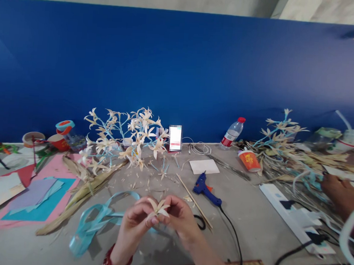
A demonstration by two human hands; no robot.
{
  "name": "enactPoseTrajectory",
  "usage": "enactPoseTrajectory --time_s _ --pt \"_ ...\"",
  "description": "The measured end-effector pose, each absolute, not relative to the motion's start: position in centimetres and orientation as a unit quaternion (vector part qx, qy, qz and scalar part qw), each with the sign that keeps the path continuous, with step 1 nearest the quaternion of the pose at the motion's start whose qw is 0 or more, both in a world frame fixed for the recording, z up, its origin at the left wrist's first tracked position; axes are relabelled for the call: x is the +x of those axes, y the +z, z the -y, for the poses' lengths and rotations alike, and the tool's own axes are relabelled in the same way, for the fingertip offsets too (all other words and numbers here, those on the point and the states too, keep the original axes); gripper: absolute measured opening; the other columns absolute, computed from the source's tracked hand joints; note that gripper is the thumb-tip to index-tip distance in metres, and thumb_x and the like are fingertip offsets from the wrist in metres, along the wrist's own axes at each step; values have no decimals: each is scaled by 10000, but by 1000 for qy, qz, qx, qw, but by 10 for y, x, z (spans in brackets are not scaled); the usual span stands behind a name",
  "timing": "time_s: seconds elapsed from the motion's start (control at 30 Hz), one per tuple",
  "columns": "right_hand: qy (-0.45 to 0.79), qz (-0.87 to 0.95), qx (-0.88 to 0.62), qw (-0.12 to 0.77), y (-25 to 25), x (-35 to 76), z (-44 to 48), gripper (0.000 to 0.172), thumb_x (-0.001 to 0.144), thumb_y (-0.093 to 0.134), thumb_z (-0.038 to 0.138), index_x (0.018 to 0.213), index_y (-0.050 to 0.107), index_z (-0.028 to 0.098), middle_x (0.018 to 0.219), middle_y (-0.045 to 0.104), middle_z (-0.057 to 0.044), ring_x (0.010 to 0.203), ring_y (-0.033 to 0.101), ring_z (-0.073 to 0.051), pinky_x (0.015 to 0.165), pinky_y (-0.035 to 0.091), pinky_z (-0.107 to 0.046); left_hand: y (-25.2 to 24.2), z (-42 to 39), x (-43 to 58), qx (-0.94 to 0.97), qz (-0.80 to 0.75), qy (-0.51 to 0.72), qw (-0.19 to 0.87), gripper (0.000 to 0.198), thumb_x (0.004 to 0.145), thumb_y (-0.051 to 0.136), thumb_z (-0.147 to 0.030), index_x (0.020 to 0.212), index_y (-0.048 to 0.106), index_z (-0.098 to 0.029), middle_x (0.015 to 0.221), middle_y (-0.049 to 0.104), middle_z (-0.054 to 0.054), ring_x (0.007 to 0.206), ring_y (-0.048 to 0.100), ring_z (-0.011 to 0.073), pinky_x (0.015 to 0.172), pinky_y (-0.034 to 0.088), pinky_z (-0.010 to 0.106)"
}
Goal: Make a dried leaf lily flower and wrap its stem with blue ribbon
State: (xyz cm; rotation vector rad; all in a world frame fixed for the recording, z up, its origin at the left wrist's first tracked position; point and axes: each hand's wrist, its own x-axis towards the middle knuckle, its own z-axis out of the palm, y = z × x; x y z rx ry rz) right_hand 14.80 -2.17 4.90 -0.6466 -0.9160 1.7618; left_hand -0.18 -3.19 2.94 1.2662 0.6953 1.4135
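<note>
A small cream flower (pixel 158 209) with pointed petals, looking handmade from dried husk, is pinched between my two hands above the near part of the table. My left hand (pixel 139 216) grips it from the left, thumb and fingers closed. From the right, my right hand (pixel 178 217) has its fingers closed on the petals. What lies under the flower is hidden by my fingers. Light blue ribbon (pixel 93 223) lies loosely beside my left wrist. To the right of my right hand are a thin wooden stick (pixel 195 201) and a blue glue gun (pixel 206 190).
Branches of similar flowers (pixel 140 136) stand at the back, near a lit phone (pixel 175 138). Coloured paper (pixel 38 203) and dried husks (pixel 81 198) lie left. Right are a bottle (pixel 233 132), a tipped paper cup (pixel 249 161), a power strip (pixel 295 217) and another person's hand (pixel 342 194).
</note>
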Motion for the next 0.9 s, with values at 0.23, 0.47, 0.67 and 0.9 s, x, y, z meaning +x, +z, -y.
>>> enactPoseTrajectory --time_s 0.23,0.47,0.67,0.9 --pt "762 353 -268 473 52 150 23 371 593 905 303 653 562 177 654 582 37 593 488 -92 571 369 -204 21 33 4 500 -278 609 550 127 817 712 -190 695 685 -208 731 585 9 748 527 163 698 430 256" --pt "710 385 -298 508 45 150 23 343 643 877 351 745 596 183 738 576 27 678 498 -112 635 389 -224 21 36 15 344 -366 642 579 135 738 795 -268 690 694 -193 748 599 1 746 540 135 716 441 211" --pt "614 466 -351 531 44 148 28 303 749 784 410 765 575 191 739 548 21 680 485 -125 643 396 -245 25 37 19 306 -385 661 567 160 696 826 -287 714 705 -184 742 626 2 729 562 134 704 474 210" --pt "590 499 -369 516 44 146 32 302 854 669 461 787 525 203 702 501 32 626 441 -118 580 368 -236 28 38 20 288 -381 652 589 178 700 822 -302 730 708 -168 760 650 22 741 597 152 722 494 244"
